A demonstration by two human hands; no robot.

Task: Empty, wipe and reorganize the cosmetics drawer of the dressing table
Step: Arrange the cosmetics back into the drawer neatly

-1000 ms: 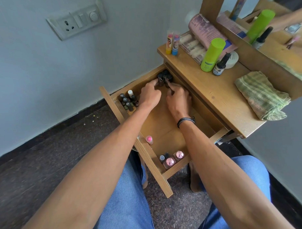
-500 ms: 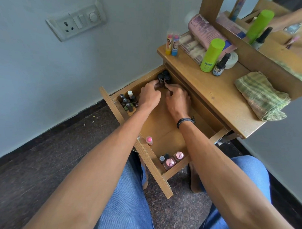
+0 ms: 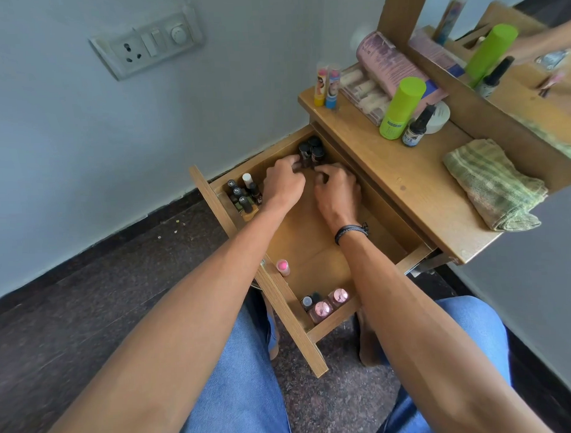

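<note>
Left grip (image 3: 284, 184) is curled tight, fingertips closed on the nearest of the dark bottles (image 3: 309, 152) standing in the far corner of the open drawer (image 3: 311, 247). Right grip (image 3: 336, 190) is curled just beside them, knuckles up, and I cannot tell whether it holds one. Both forearms reach in from the lap, wrists dipped. To my eye this is the reorganizing step, packing bottles upright together. The next move wants a gentle nudge, or the cluster may topple. A green cloth (image 3: 493, 183) lies on the table (image 3: 406, 186), well apart.
</note>
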